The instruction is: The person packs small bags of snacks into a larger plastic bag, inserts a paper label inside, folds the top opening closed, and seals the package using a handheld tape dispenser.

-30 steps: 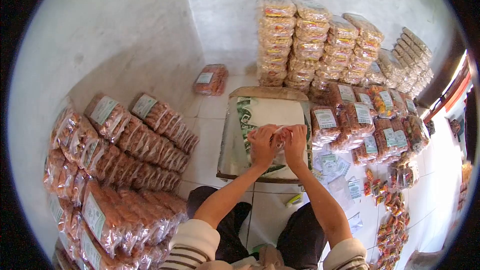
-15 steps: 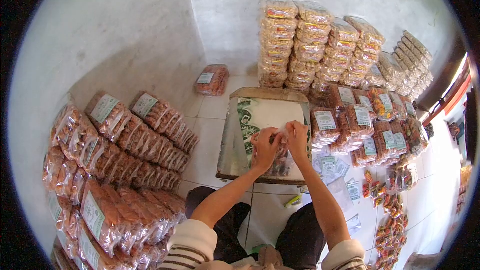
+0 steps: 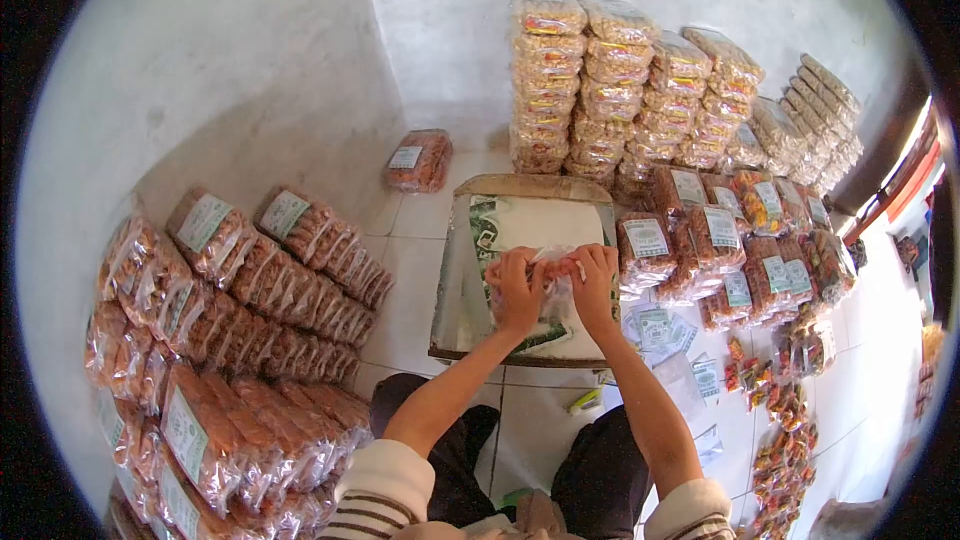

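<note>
A clear plastic bag with reddish-brown contents (image 3: 556, 302) lies on a low table (image 3: 450, 315) with a white and green sheet (image 3: 530, 225) on top. My left hand (image 3: 520, 290) has its fingers closed on the left side of the bag's top. Opposite it, my right hand (image 3: 594, 285) pinches the bag's upper right part. Both hands are close together, with the bag's plastic bunched between them.
Stacked brown packs (image 3: 270, 340) fill the left side. Tall stacks of pale packs (image 3: 548, 90) stand at the back wall. Labelled packs (image 3: 690, 230), loose labels (image 3: 655, 330) and small colourful packets (image 3: 785, 440) lie on the right. One pack (image 3: 420, 160) sits apart near the corner.
Compared with half a second ago, the bag's top is folded lower and bunched between my hands. My left hand has shifted slightly left and down.
</note>
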Demonstrator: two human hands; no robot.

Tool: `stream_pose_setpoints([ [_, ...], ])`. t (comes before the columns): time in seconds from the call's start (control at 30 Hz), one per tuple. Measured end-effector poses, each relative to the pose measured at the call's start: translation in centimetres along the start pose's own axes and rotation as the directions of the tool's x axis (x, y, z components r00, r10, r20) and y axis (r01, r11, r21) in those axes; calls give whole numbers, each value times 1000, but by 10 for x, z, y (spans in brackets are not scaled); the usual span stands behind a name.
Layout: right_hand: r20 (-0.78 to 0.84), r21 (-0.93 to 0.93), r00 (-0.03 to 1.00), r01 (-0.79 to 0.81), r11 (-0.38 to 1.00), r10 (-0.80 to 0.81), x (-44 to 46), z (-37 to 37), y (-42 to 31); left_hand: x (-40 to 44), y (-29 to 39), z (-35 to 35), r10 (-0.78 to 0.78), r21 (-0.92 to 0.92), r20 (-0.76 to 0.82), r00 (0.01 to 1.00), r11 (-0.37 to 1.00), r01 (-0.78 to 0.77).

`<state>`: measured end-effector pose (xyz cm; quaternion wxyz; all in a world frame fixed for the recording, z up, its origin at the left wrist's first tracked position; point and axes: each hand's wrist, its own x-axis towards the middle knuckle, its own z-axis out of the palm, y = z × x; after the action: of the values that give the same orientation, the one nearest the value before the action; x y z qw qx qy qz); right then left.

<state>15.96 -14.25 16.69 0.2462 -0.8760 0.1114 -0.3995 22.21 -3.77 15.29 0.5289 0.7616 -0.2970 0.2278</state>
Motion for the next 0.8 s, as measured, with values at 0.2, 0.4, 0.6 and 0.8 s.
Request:
stream_pose_setpoints([
  [0.2,29,21,981,-193,981,193,-5,10,1,-6,2,-1,13,-30,46,999,999,-11],
  [0.4,-126,15,982,-139,990,140,-2,0,-22,-9,1,1,15,-9,32,999,1000,-15],
  [0.6,-40,-22,998,-49,999,48,3,-3,-20,-11,4,-1,48,0,46,998,999,-48],
  [0.8,183,-65,973,-130,989,140,8,-11,-27,-16,1,-4,45,15,87,995,999,-46],
])
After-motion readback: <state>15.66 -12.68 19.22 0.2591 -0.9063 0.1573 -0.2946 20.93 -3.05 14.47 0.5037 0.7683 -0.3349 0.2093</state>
